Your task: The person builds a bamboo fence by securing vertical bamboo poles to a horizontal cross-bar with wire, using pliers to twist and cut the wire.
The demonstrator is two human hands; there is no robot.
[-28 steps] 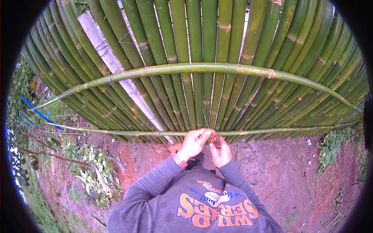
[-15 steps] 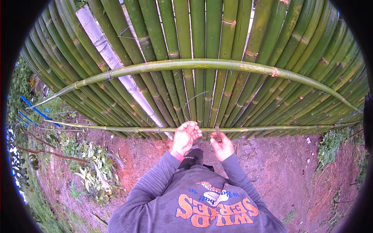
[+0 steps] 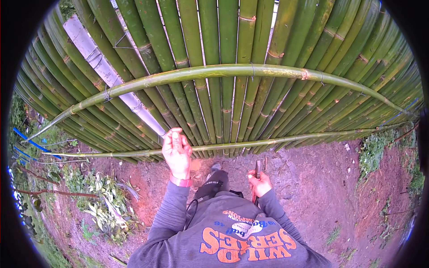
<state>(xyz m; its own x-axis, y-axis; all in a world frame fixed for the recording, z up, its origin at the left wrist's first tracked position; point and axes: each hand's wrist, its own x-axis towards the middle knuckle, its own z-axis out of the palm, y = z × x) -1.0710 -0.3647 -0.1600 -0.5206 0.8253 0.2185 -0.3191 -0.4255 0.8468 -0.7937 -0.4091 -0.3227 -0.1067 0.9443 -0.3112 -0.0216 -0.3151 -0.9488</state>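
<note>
My left hand (image 3: 177, 156) is raised at the lower bamboo rail (image 3: 232, 145), beside the bottom end of a white pole (image 3: 149, 118). Its fingers are curled together; whatever they pinch is too fine to make out. Lower down and to the right, my right hand (image 3: 261, 184) is closed around a pair of pliers (image 3: 258, 168), whose dark jaws point up toward the fence. A bit of reddish handle shows below the palm. Upright green bamboo poles (image 3: 228, 40) stand side by side before me, crossed by an upper bamboo rail (image 3: 214, 71) tied on with thin wire (image 3: 107, 94).
Cut leaves (image 3: 107, 210) lie on the bare reddish soil (image 3: 308, 192) at left. Thin branches (image 3: 58, 193) and blue strips (image 3: 35, 138) are at the far left edge. Green weeds (image 3: 375, 165) grow at the right below the fence.
My left hand has moved left along the lower rail, and my right hand with the pliers has dropped away from it. The wire loop seen between the hands earlier no longer shows clearly.
</note>
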